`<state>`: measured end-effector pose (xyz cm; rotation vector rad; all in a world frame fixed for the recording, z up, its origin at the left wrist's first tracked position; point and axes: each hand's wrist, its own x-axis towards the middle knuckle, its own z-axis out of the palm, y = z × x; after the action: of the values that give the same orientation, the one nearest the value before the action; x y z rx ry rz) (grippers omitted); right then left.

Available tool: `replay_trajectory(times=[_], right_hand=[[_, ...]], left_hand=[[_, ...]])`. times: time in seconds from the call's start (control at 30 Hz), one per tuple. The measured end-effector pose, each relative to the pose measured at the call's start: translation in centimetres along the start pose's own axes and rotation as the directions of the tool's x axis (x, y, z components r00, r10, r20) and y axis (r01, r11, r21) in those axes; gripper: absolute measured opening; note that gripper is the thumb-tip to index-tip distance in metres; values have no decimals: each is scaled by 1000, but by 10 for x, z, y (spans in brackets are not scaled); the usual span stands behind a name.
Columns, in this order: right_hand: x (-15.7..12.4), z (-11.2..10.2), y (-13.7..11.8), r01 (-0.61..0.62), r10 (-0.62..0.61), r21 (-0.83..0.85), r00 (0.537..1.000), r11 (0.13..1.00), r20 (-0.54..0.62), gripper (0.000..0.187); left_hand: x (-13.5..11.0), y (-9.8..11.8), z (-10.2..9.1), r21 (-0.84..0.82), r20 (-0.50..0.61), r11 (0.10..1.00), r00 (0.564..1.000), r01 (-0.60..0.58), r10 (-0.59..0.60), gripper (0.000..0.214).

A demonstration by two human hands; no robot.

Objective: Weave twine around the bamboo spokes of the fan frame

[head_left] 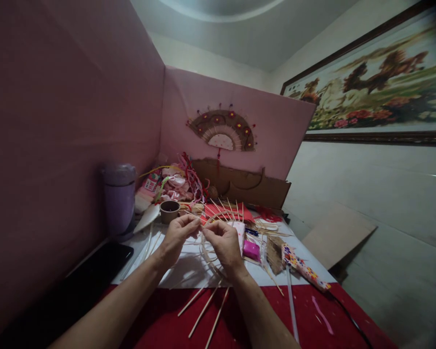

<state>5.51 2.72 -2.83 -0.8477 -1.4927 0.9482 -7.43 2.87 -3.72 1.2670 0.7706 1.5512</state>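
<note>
A round frame (205, 253) of pale rings, with thin wooden sticks (206, 312) radiating from it, is held just above the table. My right hand (223, 242) grips its upper part, thumb and index finger pinched together. Close against those fingertips, my left hand (177, 236) is also closed in a pinch. What lies between its fingers is too small to make out, though a thin stick passes right by them. Behind the hands, more stick ends point up over red paper (232, 212). Part of the ring is hidden by my right hand.
To the left stand a purple tumbler (119, 203), a black phone (112, 259) and a brown cup (169, 211). On the right lie a magenta packet (252, 250) and a flower-patterned glue gun (305, 266) with a cord. A decorated fan (221, 128) hangs on the pink panel behind.
</note>
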Motion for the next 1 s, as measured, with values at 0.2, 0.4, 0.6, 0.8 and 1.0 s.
replay_trajectory(times=[0.2, 0.4, 0.6, 0.8, 1.0], right_hand=[[0, 3, 2, -40, 29, 136, 996, 990, 78, 12], [3, 0, 4, 3, -5, -33, 998, 999, -64, 10], [3, -3, 5, 33, -41, -109, 997, 994, -73, 9], [4, -2, 6, 66, -71, -96, 996, 993, -51, 7], [3, -2, 6, 77, -81, -98, 996, 992, -37, 9]], left_hand=[[1, -1, -2, -12, -19, 1000, 1000, 0, 0, 26], [1, 3, -2, 240, -199, 957, 956, -165, 214, 20], [-9, 4, 4, 827, 195, 330, 781, -456, 593, 15], [-12, 4, 10, 859, 344, 99, 710, -502, 615, 15], [-12, 5, 10, 885, 353, 30, 711, -465, 607, 16]])
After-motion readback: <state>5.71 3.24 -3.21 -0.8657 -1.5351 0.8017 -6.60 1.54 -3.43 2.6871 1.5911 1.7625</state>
